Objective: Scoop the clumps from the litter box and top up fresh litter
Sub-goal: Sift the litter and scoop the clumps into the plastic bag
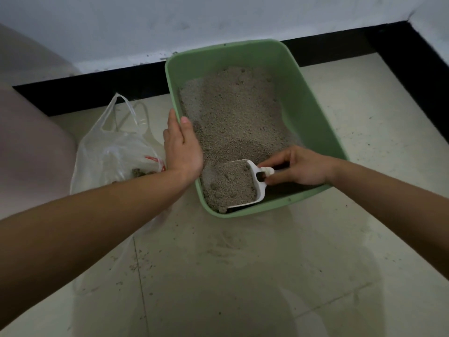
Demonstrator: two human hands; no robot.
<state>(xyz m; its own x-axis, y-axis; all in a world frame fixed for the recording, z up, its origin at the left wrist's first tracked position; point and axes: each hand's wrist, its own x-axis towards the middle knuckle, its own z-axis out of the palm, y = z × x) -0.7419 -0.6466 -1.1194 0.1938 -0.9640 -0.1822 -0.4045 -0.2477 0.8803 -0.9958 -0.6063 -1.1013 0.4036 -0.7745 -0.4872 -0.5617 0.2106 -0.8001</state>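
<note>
Right hand [301, 167] pinches loaded white scoop [239, 183], handle pointing frame-right, in green litter box [313, 110] near corner. Left hand [181, 147] clasps left rim; plastic bag [114, 152] lies left, nearer it.

Dim, soft overall; glossy floor [243, 276] reflects faint glare; wide-angle edge bending.
</note>
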